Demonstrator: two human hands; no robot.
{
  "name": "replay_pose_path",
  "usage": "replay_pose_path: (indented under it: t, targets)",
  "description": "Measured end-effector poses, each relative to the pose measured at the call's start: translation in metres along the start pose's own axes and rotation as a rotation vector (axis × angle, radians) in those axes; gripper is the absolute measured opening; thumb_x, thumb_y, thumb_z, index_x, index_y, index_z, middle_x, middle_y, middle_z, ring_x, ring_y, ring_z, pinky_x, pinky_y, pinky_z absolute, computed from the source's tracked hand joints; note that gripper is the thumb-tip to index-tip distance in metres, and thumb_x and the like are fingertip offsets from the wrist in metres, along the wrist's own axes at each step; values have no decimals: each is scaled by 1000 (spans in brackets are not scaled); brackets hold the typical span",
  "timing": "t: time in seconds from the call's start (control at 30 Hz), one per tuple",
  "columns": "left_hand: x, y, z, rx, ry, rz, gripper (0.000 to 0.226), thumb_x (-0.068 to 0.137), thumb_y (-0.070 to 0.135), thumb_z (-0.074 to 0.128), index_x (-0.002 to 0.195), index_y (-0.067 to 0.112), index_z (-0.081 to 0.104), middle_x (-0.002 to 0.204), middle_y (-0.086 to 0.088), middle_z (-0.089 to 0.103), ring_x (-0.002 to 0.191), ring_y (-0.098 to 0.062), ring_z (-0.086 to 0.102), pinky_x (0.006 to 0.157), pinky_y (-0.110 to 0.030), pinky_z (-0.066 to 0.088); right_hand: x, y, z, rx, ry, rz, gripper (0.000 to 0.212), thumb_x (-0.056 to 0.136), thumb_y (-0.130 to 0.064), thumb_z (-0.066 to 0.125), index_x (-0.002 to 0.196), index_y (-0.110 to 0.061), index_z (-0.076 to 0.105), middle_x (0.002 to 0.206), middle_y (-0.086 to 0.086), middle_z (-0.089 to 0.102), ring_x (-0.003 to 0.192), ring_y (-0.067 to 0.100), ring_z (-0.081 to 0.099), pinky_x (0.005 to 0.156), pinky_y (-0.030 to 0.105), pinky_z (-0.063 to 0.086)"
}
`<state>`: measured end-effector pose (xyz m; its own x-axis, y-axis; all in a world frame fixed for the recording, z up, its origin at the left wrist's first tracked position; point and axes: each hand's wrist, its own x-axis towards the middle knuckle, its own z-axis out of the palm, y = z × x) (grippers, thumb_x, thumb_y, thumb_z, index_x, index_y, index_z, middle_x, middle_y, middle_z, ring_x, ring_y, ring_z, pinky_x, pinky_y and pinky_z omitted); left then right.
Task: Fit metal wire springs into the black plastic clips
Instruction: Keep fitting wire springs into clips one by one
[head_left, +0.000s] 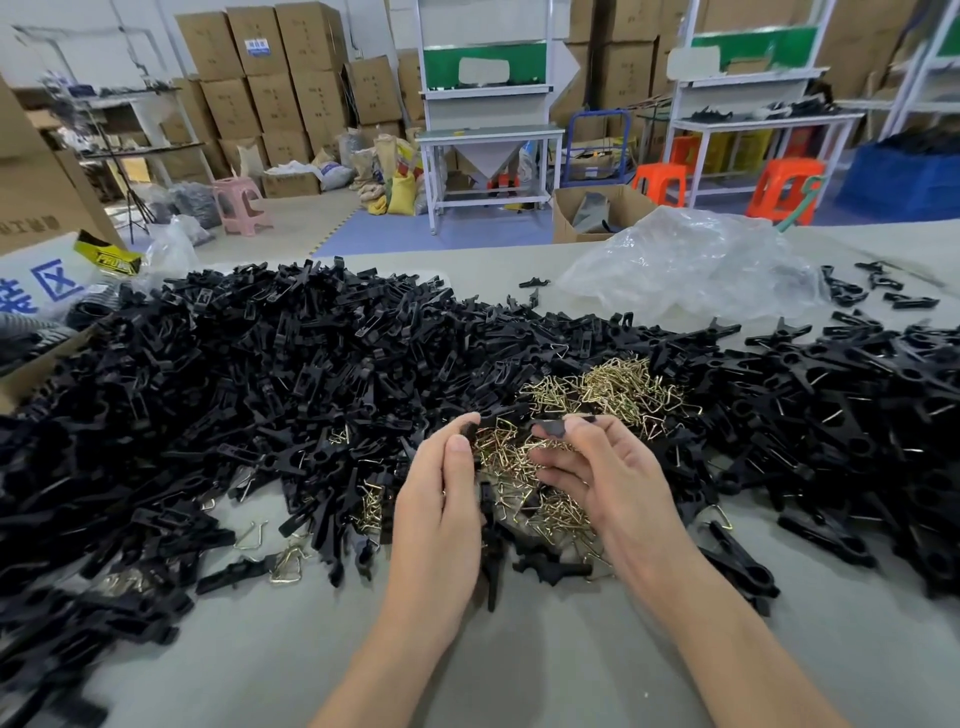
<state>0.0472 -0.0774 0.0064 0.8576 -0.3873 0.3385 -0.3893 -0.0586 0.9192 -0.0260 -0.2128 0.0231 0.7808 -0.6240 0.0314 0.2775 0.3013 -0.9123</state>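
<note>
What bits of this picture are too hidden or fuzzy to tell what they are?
Head view: the left hand pinches a dark thing, blurred and half covered by its fingertips.
Head view: the right hand covers part of the black clip it holds, so any spring in it cannot be told.
Head view: the blue print is cut off by the picture's left edge.

Bare tabletop (550, 660) free along near edge. Black clip heap (234, 374) crowds left and back; second clip heap (857, 415) right. Wire spring pile (618, 389) centre. Crumpled plastic bag (691, 265) behind, right.
</note>
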Motion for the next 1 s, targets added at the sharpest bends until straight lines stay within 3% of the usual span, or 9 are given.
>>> replay_pose_path:
  t: [0.1,0.2,0.3,0.4,0.5,0.63,0.77,0.83,1.0]
  targets:
    - [-2,4,2,-24,-69,-11,36,106,35,43,136,53,47,93,13,59,76,-9,58,69,-25,49,0,2,-1,-27,-36,-10,14,100,-23,61,93,-14,52,109,8,77,83,25,76,71,26,60]
    - [-2,10,2,-82,-53,-18,26,101,35,54,119,54,52,96,13,63,76,-17,62,64,-29,51,-2,3,-2,-10,-38,-33,21,94,-29,68,89,-16,52,106,14,76,75,21,74,68,25,59]
    - [-1,11,1,-123,-40,-12,12,99,33,57,101,44,62,77,12,62,66,-11,55,60,-21,47,-2,3,-2,9,-44,-36,25,82,-41,75,88,-21,61,100,12,77,70,18,70,66,24,58]
    - [0,12,-1,-176,-67,-57,12,97,35,58,100,39,69,65,12,56,60,-10,49,53,-23,43,-3,3,-1,-23,-30,-28,20,74,-51,76,80,-32,74,82,2,71,64,13,59,57,23,54]
    - [1,14,-3,-261,-99,-119,10,96,32,63,97,38,71,66,10,59,61,-10,54,57,-22,49,-3,3,-3,-25,-34,-26,34,73,-54,73,95,-29,80,74,-3,63,61,10,53,53,21,50]
    - [3,15,-3,-315,-133,-134,6,94,29,67,94,29,73,67,9,62,60,-10,59,57,-17,49,-2,6,-5,-12,-99,-16,39,75,-47,73,106,-24,80,75,-4,62,59,6,53,54,20,50]
    - [3,12,-2,-268,-184,-93,16,97,30,58,101,25,72,76,9,66,69,-9,62,59,-17,50,0,8,-6,-8,-164,39,31,81,-31,71,110,-25,80,83,5,61,68,7,59,71,20,55]
    - [3,10,-2,-238,-206,-88,21,101,29,51,109,29,71,81,6,69,71,-9,63,60,-19,51,-1,9,-6,-20,-175,69,31,83,-22,68,112,-23,79,79,1,64,71,7,63,77,20,56]
    - [3,9,-3,-169,-181,-87,34,95,46,47,126,45,61,65,10,59,54,-7,57,54,-17,46,-4,9,-5,-120,-192,103,29,96,-8,62,120,-20,73,76,0,68,77,13,72,81,22,58]
